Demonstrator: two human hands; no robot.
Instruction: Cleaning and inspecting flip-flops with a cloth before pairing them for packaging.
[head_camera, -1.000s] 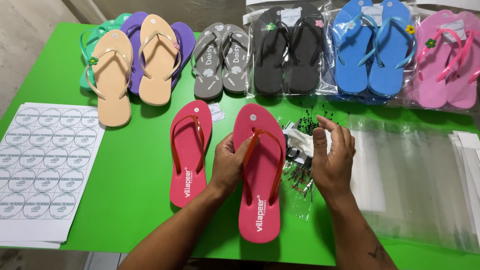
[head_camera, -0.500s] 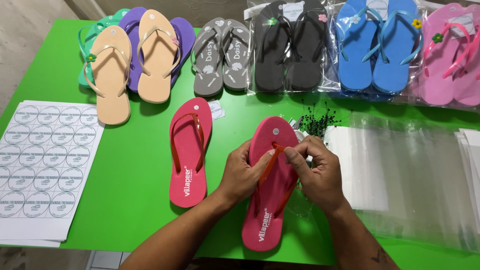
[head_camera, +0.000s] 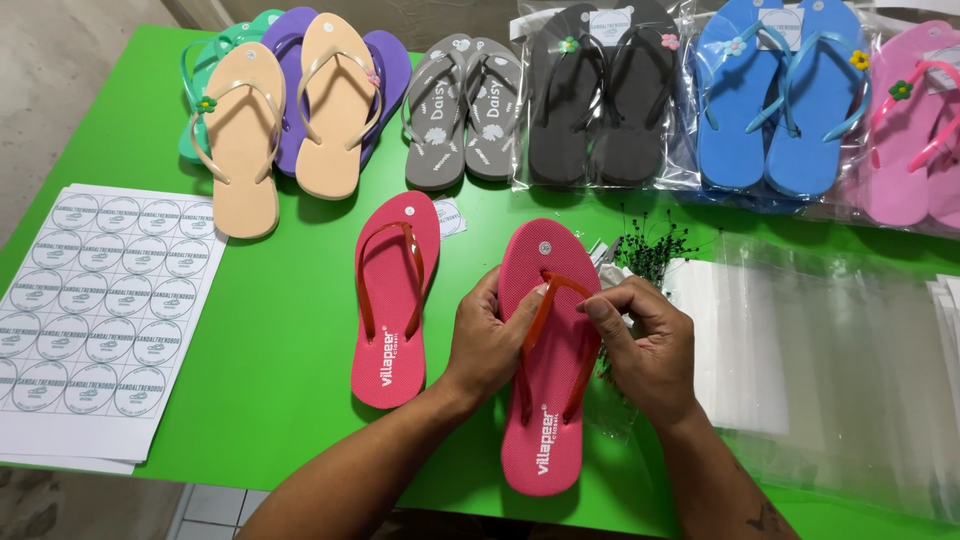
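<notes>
Two red flip-flops lie on the green table (head_camera: 280, 330). My left hand (head_camera: 490, 335) grips the left edge and strap of the right red flip-flop (head_camera: 545, 400), thumb on the strap near the toe post. My right hand (head_camera: 640, 335) pinches the same strap from the right side, fingers curled close to the toe post. The other red flip-flop (head_camera: 395, 300) rests flat just left of my left hand, untouched. A small bunch of dark green plastic tag pins (head_camera: 650, 250) lies behind my right hand.
A sheet of round stickers (head_camera: 95, 300) lies at the left edge. Along the back are beige (head_camera: 240, 150), purple, grey (head_camera: 465, 120), bagged black (head_camera: 600, 100), blue (head_camera: 780, 100) and pink flip-flops. Clear plastic bags (head_camera: 830, 350) are stacked at the right.
My right hand left the tag pins and came over to the right red flip-flop's strap. Both hands now pinch the strap near the toe post, and the flip-flop has tilted slightly.
</notes>
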